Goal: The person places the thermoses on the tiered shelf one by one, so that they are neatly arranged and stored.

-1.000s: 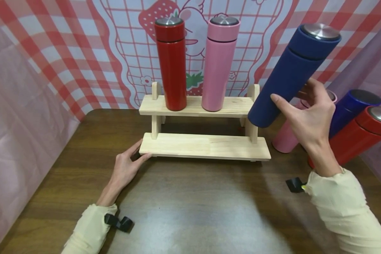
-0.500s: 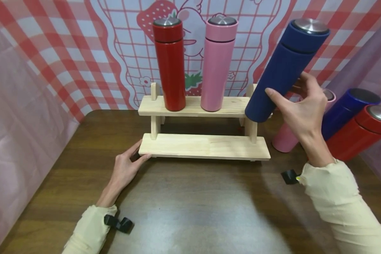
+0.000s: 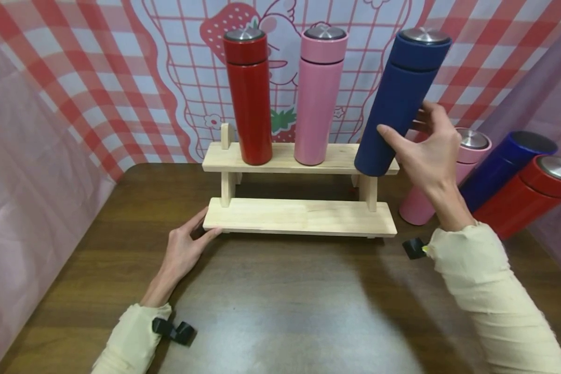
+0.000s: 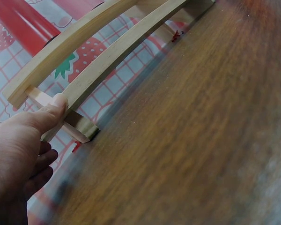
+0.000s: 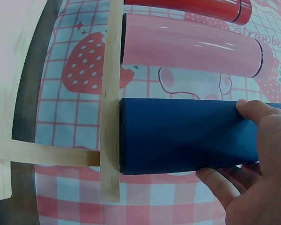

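Down front it's brown wood grain: the counter [image 3: 271, 301], light shining off the near middle, a shadow falling by the right arm. Two cream sleeves [image 3: 486, 291] reach in from the bottom corners, with a small black gadget [image 3: 173, 330] at each wrist. Just past them, the left hand [image 3: 182, 252] pinches the left end of the lower board of the wooden rack [image 3: 299, 215], thumb at the front edge. Over on the right, bunched together: a second pink bottle [image 3: 469, 153], a shiny blue bottle [image 3: 505, 156] and a second red bottle [image 3: 525, 195].

And here's the right hand [image 3: 425, 156], thumb one side, fingers round the other, gripping the matte blue bottle [image 3: 402, 88] by its lower half. It's at the right end of the upper board, its base overlapping the front edge as the head view has it; whether it touches the wood, I can't tell. Silver lid up, base down, long axis steep, the top leaning right more than its neighbour; from the right wrist it looks nearly square to the board. Beside it on that board stand the pink bottle [image 3: 319, 104] and, furthest left, the red bottle [image 3: 250, 104].

Behind everything, a red-and-white checked cloth [image 3: 98, 78] with strawberries; pink drapes [image 3: 23, 182] hang at both sides.
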`<control>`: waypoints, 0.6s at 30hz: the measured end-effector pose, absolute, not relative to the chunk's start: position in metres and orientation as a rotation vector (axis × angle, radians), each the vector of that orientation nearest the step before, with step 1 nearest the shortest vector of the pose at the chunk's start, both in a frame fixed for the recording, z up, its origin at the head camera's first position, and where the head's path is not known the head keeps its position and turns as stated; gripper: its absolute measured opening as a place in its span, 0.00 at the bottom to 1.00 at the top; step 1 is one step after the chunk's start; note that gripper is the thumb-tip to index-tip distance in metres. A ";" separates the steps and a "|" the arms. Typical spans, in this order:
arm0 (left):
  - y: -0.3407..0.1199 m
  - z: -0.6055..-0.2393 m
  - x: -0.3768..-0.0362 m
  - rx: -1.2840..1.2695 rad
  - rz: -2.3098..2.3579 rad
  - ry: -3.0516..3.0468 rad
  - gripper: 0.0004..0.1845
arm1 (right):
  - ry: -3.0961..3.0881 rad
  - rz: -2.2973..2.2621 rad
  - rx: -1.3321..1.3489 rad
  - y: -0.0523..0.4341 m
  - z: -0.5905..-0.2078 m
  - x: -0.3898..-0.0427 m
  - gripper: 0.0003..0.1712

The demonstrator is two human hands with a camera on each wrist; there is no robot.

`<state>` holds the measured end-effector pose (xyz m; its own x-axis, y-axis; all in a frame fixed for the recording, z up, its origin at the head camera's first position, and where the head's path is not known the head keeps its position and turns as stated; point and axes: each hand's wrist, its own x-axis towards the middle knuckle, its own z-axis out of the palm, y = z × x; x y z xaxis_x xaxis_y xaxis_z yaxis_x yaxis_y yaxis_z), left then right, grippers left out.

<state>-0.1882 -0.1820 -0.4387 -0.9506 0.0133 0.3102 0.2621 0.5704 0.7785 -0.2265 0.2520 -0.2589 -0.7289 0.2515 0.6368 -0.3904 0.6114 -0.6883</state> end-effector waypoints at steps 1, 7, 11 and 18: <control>-0.182 -0.439 -0.188 -0.227 -1.323 -2.535 0.36 | -2.111 1.129 0.107 0.251 -0.259 -0.227 0.37; -0.182 -0.439 -0.187 -0.229 -1.320 -2.534 0.36 | -2.129 1.127 0.101 0.249 -0.259 -0.230 0.37; -0.182 -0.439 -0.187 -0.233 -1.313 -2.535 0.35 | -2.145 1.156 0.119 0.248 -0.260 -0.232 0.37; -0.182 -0.440 -0.188 -0.234 -1.331 -2.521 0.35 | -2.158 1.180 0.125 0.245 -0.259 -0.235 0.39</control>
<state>-0.1879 -0.1819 -0.4401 -0.9475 0.0124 0.3195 0.2708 0.5625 0.7812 -0.2354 0.2446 -0.2588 -0.7734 0.2217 0.5939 -0.3804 0.5872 -0.7145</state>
